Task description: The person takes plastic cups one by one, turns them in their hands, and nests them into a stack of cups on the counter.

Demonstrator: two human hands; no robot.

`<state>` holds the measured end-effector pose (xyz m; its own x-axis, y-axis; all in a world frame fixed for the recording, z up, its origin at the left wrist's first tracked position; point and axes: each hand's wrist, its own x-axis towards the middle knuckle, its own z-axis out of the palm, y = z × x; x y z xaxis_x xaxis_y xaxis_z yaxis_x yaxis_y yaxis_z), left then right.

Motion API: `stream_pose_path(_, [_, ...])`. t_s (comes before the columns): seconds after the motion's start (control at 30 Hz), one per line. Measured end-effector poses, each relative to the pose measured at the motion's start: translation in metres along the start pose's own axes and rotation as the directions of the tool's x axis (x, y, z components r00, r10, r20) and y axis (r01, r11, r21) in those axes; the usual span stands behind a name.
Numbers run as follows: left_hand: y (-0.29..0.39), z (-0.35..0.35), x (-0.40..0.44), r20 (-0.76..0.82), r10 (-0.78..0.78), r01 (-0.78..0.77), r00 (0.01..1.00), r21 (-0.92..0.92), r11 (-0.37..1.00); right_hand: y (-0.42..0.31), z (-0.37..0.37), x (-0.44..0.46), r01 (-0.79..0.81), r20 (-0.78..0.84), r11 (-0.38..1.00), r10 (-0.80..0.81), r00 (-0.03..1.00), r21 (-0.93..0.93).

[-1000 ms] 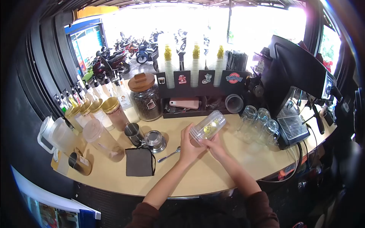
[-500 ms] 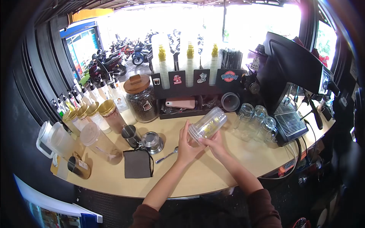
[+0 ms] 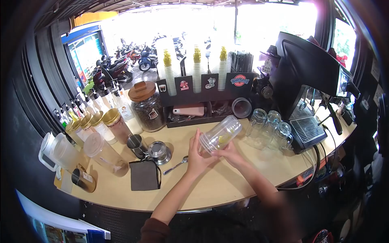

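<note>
A clear plastic cup [image 3: 222, 132] with a yellow print is held in both hands over the middle of the counter. It is tilted, its rim end toward me and its base pointing up and to the right. My left hand [image 3: 198, 153] is wrapped round the rim end from the left. From the right, my right hand [image 3: 229, 154] grips the lower side, its thumb on the rim. Left of the hands lie a spoon [image 3: 176, 165], a metal drip filter [image 3: 159, 152] and a dark grey cloth pouch [image 3: 145, 175]. Glass mugs [image 3: 272, 127] stand to the right.
Stacks of plastic cups [image 3: 197, 73] fill a black holder at the back, beside a coffee bean jar [image 3: 147, 107]. A black espresso machine [image 3: 310, 77] occupies the right end. Pitchers [image 3: 65, 150], a tall lidded container [image 3: 106, 154] and pump bottles [image 3: 97, 99] crowd the left.
The cup has turned slightly in my hands, so its yellow print shows less and further round. Both hands keep their hold. The whole view has shifted a little.
</note>
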<state>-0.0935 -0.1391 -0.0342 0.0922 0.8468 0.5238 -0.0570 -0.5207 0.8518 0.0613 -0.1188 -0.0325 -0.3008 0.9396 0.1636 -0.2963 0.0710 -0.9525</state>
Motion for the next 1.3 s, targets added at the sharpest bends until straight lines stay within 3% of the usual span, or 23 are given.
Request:
stream_pose_path(0.3, [-0.013,0.002,-0.001,0.015,-0.048,0.049,0.999,-0.126,0.991,-0.009,0.003,-0.007,0.009,-0.027,1.000,-0.008,1.000,0.011])
stream_pose_path(0.47, [-0.020,-0.001,-0.004,0.018,-0.200,0.200,0.980,-0.187,0.962,0.008,-0.016,0.000,-0.025,-0.044,0.999,0.027,0.999,0.035])
stream_pose_path(0.53, [-0.016,-0.003,-0.006,0.031,-0.257,0.257,0.966,-0.240,0.936,-0.014,-0.021,0.007,0.194,-0.197,0.981,-0.188,0.962,0.006])
stream_pose_path(0.6, [-0.017,-0.003,-0.005,0.051,-0.308,0.309,0.950,-0.288,0.906,-0.035,-0.028,0.006,0.217,-0.126,0.975,-0.221,0.967,-0.046])
stream_pose_path(0.67, [-0.029,0.003,-0.002,0.011,-0.277,0.268,0.961,-0.286,0.920,-0.043,-0.042,0.011,0.260,-0.136,0.931,-0.301,0.944,-0.254])
stream_pose_path(0.7, [-0.030,0.007,0.000,0.018,-0.271,0.265,0.962,-0.287,0.921,-0.054,-0.042,0.011,0.268,-0.175,0.941,-0.304,0.936,-0.206])
stream_pose_path(0.73, [-0.031,0.011,0.002,-0.005,-0.287,0.277,0.958,-0.247,0.929,-0.060,-0.047,0.014,0.273,-0.176,0.939,-0.311,0.934,-0.209])
stream_pose_path(0.8, [-0.034,0.017,0.008,-0.032,-0.291,0.278,0.956,-0.209,0.937,-0.076,-0.052,0.022,0.413,-0.164,0.829,-0.499,0.851,-0.378])
stream_pose_path(0.9, [-0.036,0.024,0.012,-0.079,-0.292,0.280,0.953,-0.136,0.950,-0.092,-0.044,0.019,0.371,-0.129,0.866,-0.432,0.893,-0.334])
stream_pose_path(0.97, [-0.030,0.026,0.016,-0.123,-0.223,0.252,0.967,0.358,0.899,-0.096,-0.040,0.018,0.346,-0.091,0.867,-0.402,0.911,-0.359])
stream_pose_path(1.1, [-0.043,0.021,0.017,-0.036,-0.136,0.137,0.990,0.452,0.881,-0.099,-0.031,0.011,0.332,0.003,0.850,-0.363,0.932,-0.410])
stream_pose_path(1.17, [-0.040,0.019,0.021,0.086,-0.218,0.095,0.972,0.705,0.703,-0.097,-0.029,0.007,0.307,0.005,0.856,-0.335,0.942,-0.417])
stream_pose_path(1.2, [-0.051,0.016,0.021,0.087,-0.217,0.094,0.972,0.705,0.703,-0.097,-0.029,0.007,0.313,0.047,0.849,-0.325,0.944,-0.425])
stream_pose_path(1.23, [-0.061,0.012,0.024,0.131,-0.228,0.121,0.965,0.546,0.829,-0.098,-0.028,0.006,0.322,0.089,0.841,-0.316,0.945,-0.434])
stream_pose_path(1.3, [-0.071,-0.001,0.027,0.176,-0.224,0.148,0.958,0.365,0.919,-0.110,-0.024,0.001,0.305,0.141,0.854,-0.270,0.952,-0.422])
